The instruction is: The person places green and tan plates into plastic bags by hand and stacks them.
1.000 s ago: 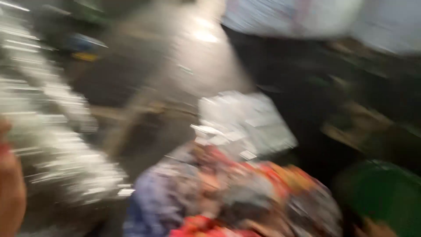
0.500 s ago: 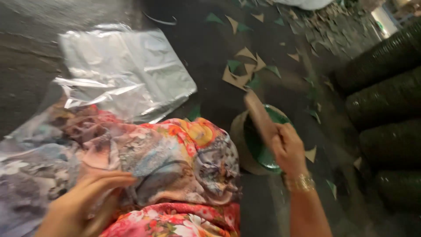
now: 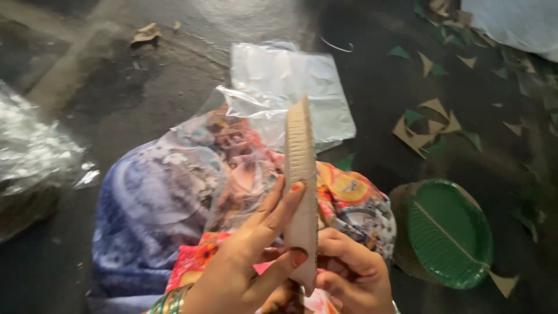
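Observation:
A stack of paper plates (image 3: 301, 174), tan and ribbed on the back, stands edge-on before me. My left hand (image 3: 247, 256) presses its fingers against the left face of the stack. From below, my right hand (image 3: 351, 270) grips its lower edge. Under both hands lies colourful floral cloth (image 3: 168, 197) over my lap. A green paper plate (image 3: 450, 232) sits on a tan stack on the dark floor to the right, apart from both hands.
Clear plastic bags (image 3: 290, 87) lie on the floor beyond the cloth. Another crinkled plastic bundle (image 3: 32, 157) sits at the left. Green and tan triangular paper scraps (image 3: 427, 125) litter the floor at upper right.
My right hand has left the green plate on the floor and come to my lap. Both hands now hold the edge-on plate stack. The view has shifted right.

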